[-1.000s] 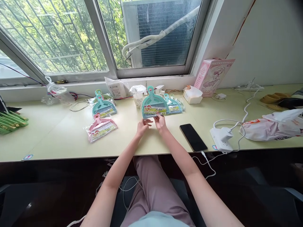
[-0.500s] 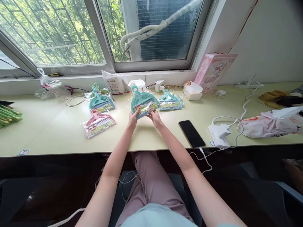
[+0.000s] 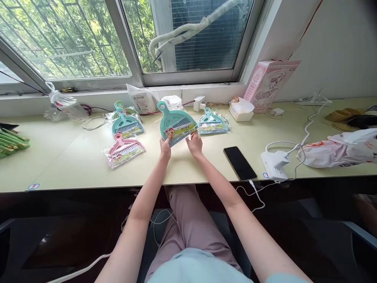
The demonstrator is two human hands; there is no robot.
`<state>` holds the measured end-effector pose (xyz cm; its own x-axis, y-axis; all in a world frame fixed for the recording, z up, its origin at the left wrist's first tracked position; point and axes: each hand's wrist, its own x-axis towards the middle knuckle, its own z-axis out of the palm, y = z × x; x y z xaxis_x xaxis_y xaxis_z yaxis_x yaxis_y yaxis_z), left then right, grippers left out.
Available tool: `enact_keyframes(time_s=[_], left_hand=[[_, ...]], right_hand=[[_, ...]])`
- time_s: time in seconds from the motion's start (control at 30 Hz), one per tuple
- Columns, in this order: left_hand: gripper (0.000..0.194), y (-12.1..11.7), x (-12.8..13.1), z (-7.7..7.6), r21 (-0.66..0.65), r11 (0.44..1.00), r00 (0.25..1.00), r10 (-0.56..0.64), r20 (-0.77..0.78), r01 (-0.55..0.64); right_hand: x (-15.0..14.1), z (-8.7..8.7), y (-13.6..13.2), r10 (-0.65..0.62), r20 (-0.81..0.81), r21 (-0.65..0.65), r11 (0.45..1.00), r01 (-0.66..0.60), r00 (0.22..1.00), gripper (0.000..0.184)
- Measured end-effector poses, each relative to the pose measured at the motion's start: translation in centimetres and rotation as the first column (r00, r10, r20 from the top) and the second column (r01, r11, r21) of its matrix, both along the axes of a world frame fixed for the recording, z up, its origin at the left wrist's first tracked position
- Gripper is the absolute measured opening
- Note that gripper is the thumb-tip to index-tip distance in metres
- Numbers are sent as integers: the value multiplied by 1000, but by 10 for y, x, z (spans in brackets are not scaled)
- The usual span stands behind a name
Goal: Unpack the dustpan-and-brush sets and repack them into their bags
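Note:
A teal dustpan and brush set (image 3: 176, 122) in a clear plastic bag is held up above the table, handle upward and tilted left. My left hand (image 3: 165, 146) grips its lower left edge, thumb over the front. At the lower right corner, the curled fingers of my right hand (image 3: 194, 144) pinch the bag's edge. To the left lie a pink bagged set (image 3: 123, 149) and, behind it, a teal bagged set (image 3: 126, 125) partly covering a green one. Right of the held set are more bagged sets (image 3: 212, 122), blue-toned and overlapping.
A black phone (image 3: 240, 163) on a cable lies right of my hands, near the front edge. Beyond it are a white power strip (image 3: 273, 165) and a white plastic bag (image 3: 338, 150). A tissue pack (image 3: 241, 109) and a pink box (image 3: 269, 86) stand at the back right.
The held set has come slightly closer and tilted further left. My right hand has shifted to its lower right corner, with the fingers more curled. The camera view has moved slightly.

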<state>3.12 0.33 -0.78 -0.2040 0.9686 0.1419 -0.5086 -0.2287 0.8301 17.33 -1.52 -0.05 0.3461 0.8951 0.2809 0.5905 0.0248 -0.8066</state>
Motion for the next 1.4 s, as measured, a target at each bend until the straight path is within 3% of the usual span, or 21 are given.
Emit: enact_keyframes(time_s=[0.1,0.2,0.33,0.43,0.53,0.67,0.9,1.13,1.27,1.4], left_hand=[[51,1,0,-1,-38,999,1000,9,18,-8],[50,1,-1,-2,-64,998,1000,12,26,-11],[49,0,-4,-1,-43,999,1000,27,15,-26],[46,0,-8,-1,-1,997,997,75,-36,-75],[45,2,-12,-3,-21,998,995,55,-89,-57],[51,2,-14,-4,-89,995,992,-64,-112,54],[67,-11,-8,2,-97,984,965,-166,-201,149],[64,-11,-13,5,-146,969,964,-219,-147,198],[61,-10,-8,2,-113,977,972,-193,-137,178],[65,-10,-2,-2,-26,990,973,-144,-178,142]], right_hand=[[6,0,5,-38,-69,64,997,43,997,10],[12,-2,10,17,-183,53,999,-8,983,6],[18,-2,14,62,-374,3,998,-66,925,18],[23,2,14,110,-648,-16,987,-157,754,21],[24,8,10,149,-805,47,981,-189,574,20],[19,12,5,217,-853,160,974,-158,475,25],[18,16,1,184,-845,206,978,-12,502,30],[15,22,-5,254,-801,268,962,-55,542,32],[13,25,-9,321,-717,315,941,-124,619,35],[14,25,-9,244,-661,279,958,-70,710,39]])
